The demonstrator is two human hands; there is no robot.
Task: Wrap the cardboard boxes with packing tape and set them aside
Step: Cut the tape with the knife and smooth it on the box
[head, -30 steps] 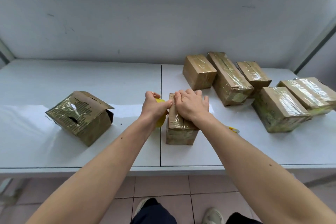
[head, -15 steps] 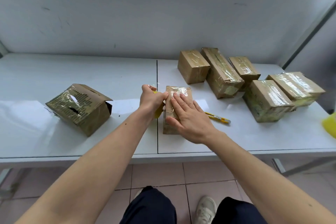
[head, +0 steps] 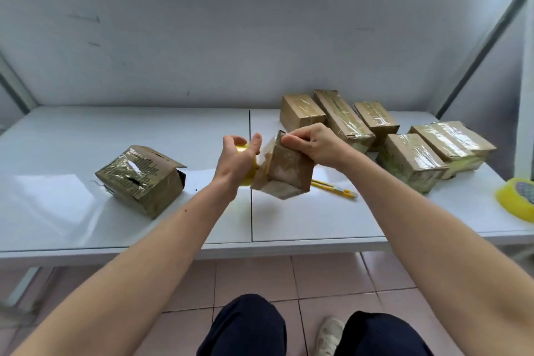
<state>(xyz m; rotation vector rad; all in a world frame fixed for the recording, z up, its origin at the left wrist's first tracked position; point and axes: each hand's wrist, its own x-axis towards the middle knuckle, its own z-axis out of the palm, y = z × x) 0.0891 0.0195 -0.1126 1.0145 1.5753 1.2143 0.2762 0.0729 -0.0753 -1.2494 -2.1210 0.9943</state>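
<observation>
A small cardboard box (head: 284, 172) hangs tilted above the white table (head: 115, 211), partly covered in clear tape. My right hand (head: 315, 143) grips its upper edge. My left hand (head: 237, 160) is closed around a yellow roll of packing tape (head: 250, 175), pressed against the box's left side. Several taped boxes (head: 346, 121) lie in a cluster at the back right. A larger, crumpled box (head: 141, 179) with an open flap sits on the left.
A yellow box cutter (head: 335, 188) lies on the table just right of the held box. A second yellow tape roll (head: 517, 201) sits at the far right edge. A grey wall stands behind the table. My legs and tiled floor show below.
The small box has been lifted off the table and tilted. My right hand went from pressing flat on its top to gripping its upper edge. The left hand kept the tape roll.
</observation>
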